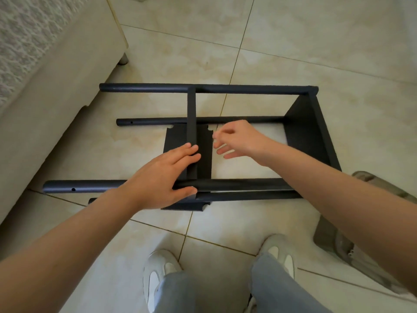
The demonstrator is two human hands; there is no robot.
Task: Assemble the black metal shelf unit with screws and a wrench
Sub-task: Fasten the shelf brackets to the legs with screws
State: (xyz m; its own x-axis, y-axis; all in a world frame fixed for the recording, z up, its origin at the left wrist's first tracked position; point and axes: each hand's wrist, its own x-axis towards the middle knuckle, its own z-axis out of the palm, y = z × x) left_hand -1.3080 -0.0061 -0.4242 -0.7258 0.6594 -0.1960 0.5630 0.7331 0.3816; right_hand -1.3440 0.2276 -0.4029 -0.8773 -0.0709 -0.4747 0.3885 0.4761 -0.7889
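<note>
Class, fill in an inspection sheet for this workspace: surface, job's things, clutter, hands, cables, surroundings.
Surface: pale tiled floor.
Job's things: black shelf frame lying on its side, end panel at its right end; middle panel between the tubes; no wrench seen.
Clutter: grey plastic packaging at right.
Hands: left hand flat on the middle panel; right hand just right of it, thumb and forefinger together, contents unclear.
Cables: nothing seen.
Surroundings: cream sofa at left.

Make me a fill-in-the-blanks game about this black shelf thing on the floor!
1. The black metal shelf frame lies on a ____ floor.
2. It has ____ long round tubes.
3. The cream fabric sofa stands to the person's ____.
4. The left hand rests on the ____ shelf panel.
Missing words: tiled, four, left, middle.
</note>
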